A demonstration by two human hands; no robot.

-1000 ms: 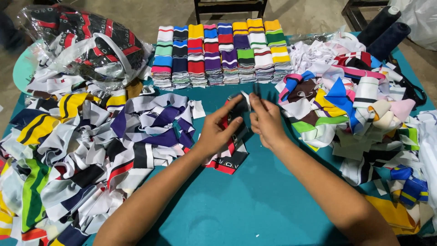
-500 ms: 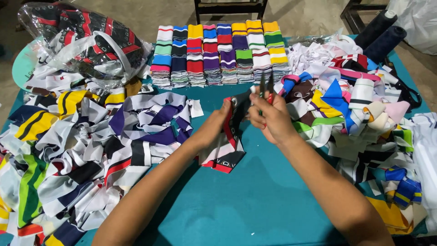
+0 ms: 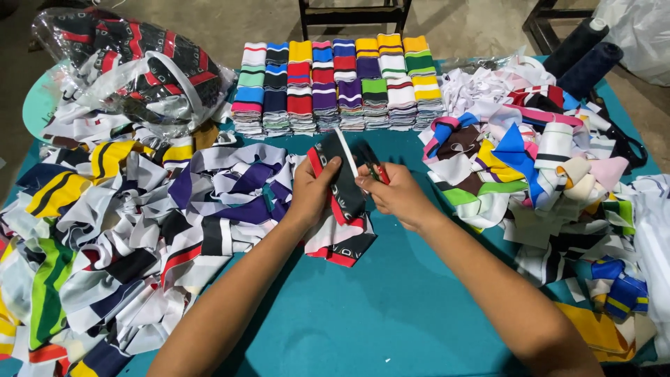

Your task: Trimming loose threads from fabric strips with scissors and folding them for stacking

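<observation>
- A clear plastic bag sits at the far left corner of the worktop, bulging and crinkled, stuffed with black, red and white fabric.
- A pale plastic bag lies at the top right, off the worktop, on the floor.
</observation>
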